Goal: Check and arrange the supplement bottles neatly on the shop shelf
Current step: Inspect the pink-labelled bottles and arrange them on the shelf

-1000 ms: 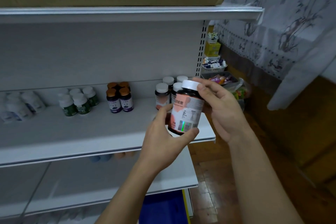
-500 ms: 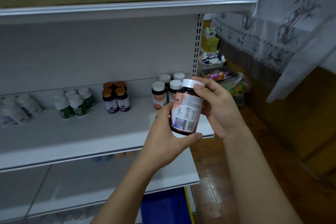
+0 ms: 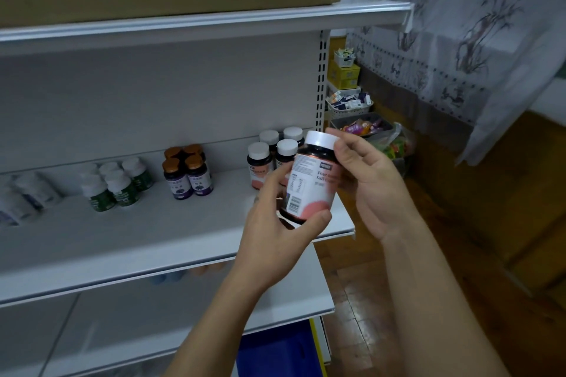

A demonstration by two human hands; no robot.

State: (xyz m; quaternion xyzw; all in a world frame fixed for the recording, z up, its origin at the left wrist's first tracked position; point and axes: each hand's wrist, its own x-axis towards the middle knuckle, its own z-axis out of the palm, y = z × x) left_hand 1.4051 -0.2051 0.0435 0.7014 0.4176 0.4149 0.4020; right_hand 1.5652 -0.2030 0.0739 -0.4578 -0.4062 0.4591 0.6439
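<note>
– Head view: held bottle (image 3: 309, 184) is up in front of the shelf's (image 3: 153, 236) right end, off the board, cap leaning right, print side to camera. Both hands are on it.
– Grip detail?
– Left hand (image 3: 275, 232) takes the lower body: thumb curled under the front bottom edge, fingers wrapped round the far side. Right hand (image 3: 370, 190) has its fingers curled on the white cap (image 3: 321, 139) and the shoulder below it (thumb mostly hidden behind the bottle, can't say where it sits).
– Which step?
– Reads as the check step. Barcode and text panel face the person and nothing is being set down yet. Label print is partly blurred, so I can't name the product.
– Where does it belong?
– My guess is with the white-capped group (image 3: 259, 162) at the shelf's right end, close to the back panel. Same cap, same dark body, same pink patch. Four stand there in a two-by-two block. Left of them, apart: bronze-capped bottles (image 3: 186, 174), then green-label bottles (image 3: 116, 190), then pale ones at the left edge, too blurred to call.
– Next move needs?
– Turn the label front, bring it upright, and lower it onto bare board just in front of that block, in line with a column. Base must be flat before either hand lets go. Watch the front pair, since a knuckle nudge could tip one.
</note>
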